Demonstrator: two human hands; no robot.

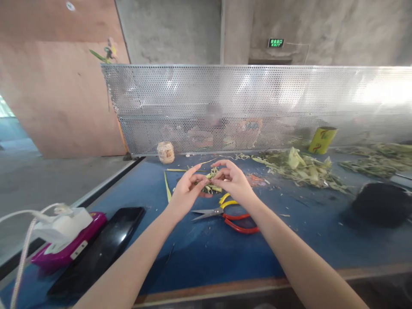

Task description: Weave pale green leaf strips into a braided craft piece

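Note:
My left hand (188, 189) and my right hand (234, 181) meet over the blue table, thumbs and fingertips pinched close together. Between them is a thin, pale green strip of dried plant leaf (212, 174), partly hidden by the fingers. Loose stalks and bits of the same plant lie under the hands, and a flat leaf strip (168, 187) rests beside the left hand. Scissors (209, 213) with grey blades and red and yellow handles lie just below, blades pointing left; my right forearm covers part of the handles.
A purple power strip (74, 244) with white plugs and a black phone (103, 242) lie at left. Behind stand a whitish roll (166, 152) and a perforated metal screen (180, 94). Rightward are a leaf pile (302, 169), a yellow-green tube (322, 140) and a black object (383, 204).

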